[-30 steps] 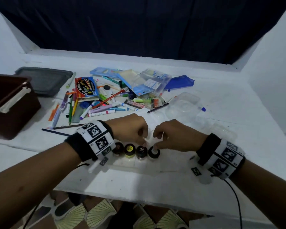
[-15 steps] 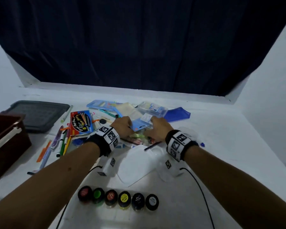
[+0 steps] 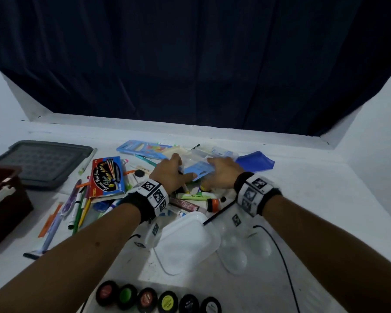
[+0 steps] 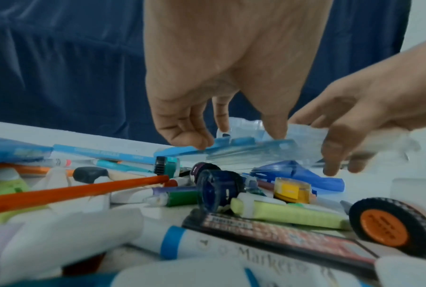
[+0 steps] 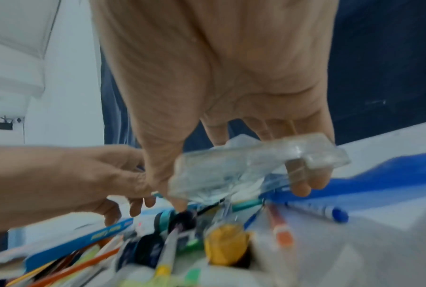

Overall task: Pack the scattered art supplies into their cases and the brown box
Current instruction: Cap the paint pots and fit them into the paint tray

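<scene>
Both my hands reach into the far part of the scattered supplies. A clear plastic pack with a blue card [image 3: 199,171] lies there between them. My left hand [image 3: 175,169] pinches its left edge, fingers on top and thumb at the card [image 4: 231,142]. My right hand [image 3: 220,171] grips the pack's clear shell [image 5: 256,165], thumb on one side and fingers behind it. The brown box [image 3: 2,199] stands open at the far left. A row of paint pots [image 3: 158,299] sits at the near edge, away from both hands.
A grey lid [image 3: 43,163] lies behind the brown box. A pencil carton [image 3: 107,177], loose pens and markers [image 3: 77,206], an orange pot [image 3: 212,204] and a blue case [image 3: 255,161] surround the hands. A white tray [image 3: 185,240] and clear palette [image 3: 246,251] lie under my forearms.
Both hands have left the paint pots at the near edge and moved forward into the pile. They have taken hold of the clear pack there.
</scene>
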